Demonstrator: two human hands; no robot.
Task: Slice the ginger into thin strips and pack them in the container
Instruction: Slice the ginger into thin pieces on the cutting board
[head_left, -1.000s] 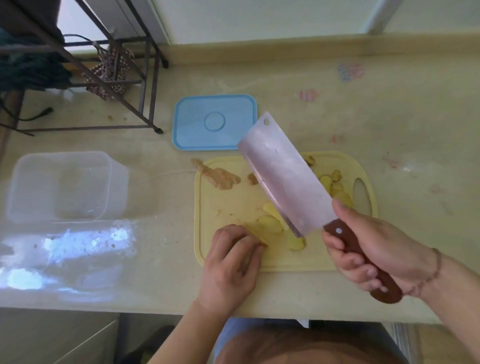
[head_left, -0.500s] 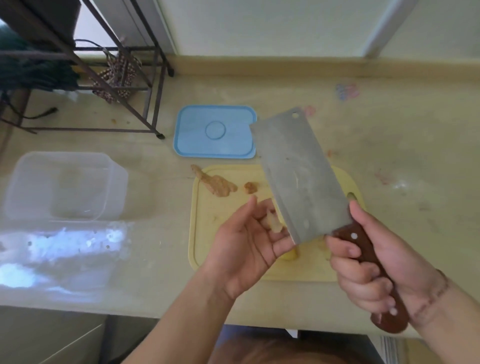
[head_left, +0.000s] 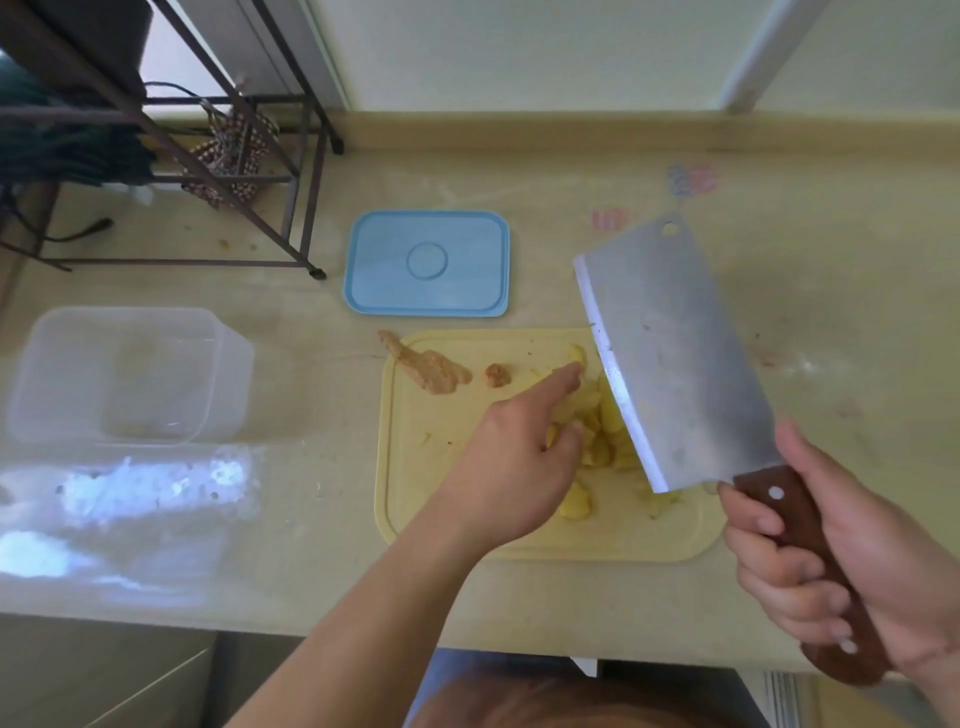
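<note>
Many ginger slices (head_left: 602, 421) | under left hand (head_left: 511, 462) | cleaver (head_left: 670, 353) right hand (head_left: 831, 561)

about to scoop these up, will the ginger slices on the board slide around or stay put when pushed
The ginger slices look thin, flat and light, so they would probably slide rather than roll. Their cut faces look moist, so some may cling to the cutting board or the left hand. They lie overlapped in a loose pile, likely to scatter if pushed.
</note>
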